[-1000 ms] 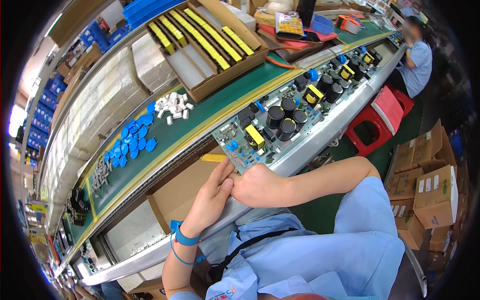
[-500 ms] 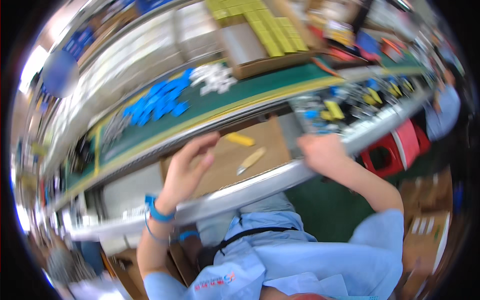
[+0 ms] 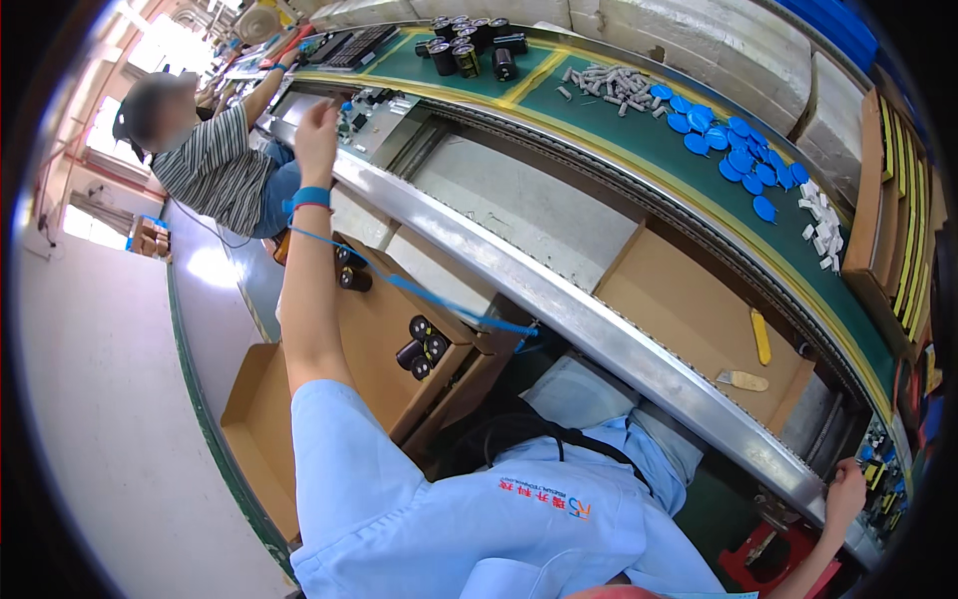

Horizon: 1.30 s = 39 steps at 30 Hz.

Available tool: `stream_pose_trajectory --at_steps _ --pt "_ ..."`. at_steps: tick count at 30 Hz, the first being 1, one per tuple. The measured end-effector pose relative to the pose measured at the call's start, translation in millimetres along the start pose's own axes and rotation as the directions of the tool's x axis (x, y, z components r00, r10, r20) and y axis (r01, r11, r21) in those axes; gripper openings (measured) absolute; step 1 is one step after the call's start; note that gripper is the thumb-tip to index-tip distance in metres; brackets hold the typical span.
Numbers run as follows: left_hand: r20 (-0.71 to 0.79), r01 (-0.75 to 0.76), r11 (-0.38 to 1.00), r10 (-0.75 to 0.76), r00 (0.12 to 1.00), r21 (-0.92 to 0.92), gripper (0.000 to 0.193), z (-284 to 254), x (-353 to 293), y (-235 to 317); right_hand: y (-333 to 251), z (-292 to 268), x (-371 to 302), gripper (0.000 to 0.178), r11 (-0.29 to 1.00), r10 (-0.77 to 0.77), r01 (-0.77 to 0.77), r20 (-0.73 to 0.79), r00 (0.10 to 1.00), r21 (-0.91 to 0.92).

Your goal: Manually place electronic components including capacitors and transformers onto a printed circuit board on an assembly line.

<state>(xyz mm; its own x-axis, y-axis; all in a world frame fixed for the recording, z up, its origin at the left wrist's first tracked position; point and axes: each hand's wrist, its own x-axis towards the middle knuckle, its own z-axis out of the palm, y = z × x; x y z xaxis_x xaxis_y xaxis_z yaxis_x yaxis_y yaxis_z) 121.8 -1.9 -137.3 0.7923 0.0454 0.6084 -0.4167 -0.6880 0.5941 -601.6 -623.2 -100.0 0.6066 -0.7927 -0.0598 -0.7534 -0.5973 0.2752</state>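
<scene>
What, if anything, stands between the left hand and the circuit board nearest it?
Nothing visible: the left hand is close beside the circuit board, with no object showing between them. Whether they touch, I cannot tell.

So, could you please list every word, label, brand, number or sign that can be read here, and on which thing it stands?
Light-blue shirt: a small printed emblem and lettering in red, orange and blue; I do not copy the wording.
Dark cylinders: any marks are too small to read.
Circuit board by the left hand: too small.
Crowded board by the right hand: too small.
I make out no other lettering.
</scene>
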Motion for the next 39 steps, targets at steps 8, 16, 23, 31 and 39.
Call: stream_pose_trajectory --at_steps 8,16,23,31,39 --pt "0.586 -0.660 0.009 0.453 0.672 0.751 0.042 -57 120 -298 -180 -167 13 0.020 -0.160 -0.513 0.178 -0.235 0.826 0.971" --pt "0.058 0.253 0.823 -0.327 0.943 0.508 0.049 -21 129 -293 -206 -212 -3 0.025 -0.398 -0.716 0.335 -0.518 0.468 0.854" --pt "0.202 0.237 0.959 -0.265 0.943 0.155 0.077 27 91 -202 -229 -217 4 0.033 -0.406 -0.898 0.240 -0.434 0.076 0.882" --pt "0.231 0.167 0.960 -0.219 0.948 0.227 0.070 10 41 -192 -240 -218 18 0.049 -0.497 -0.778 0.091 -0.397 -0.487 0.863" --pt "0.391 0.147 0.971 -0.210 0.896 0.186 0.062 -2 -32 -24 -269 -116 142 0.021 0.446 -0.534 0.572 -0.308 0.787 0.688"
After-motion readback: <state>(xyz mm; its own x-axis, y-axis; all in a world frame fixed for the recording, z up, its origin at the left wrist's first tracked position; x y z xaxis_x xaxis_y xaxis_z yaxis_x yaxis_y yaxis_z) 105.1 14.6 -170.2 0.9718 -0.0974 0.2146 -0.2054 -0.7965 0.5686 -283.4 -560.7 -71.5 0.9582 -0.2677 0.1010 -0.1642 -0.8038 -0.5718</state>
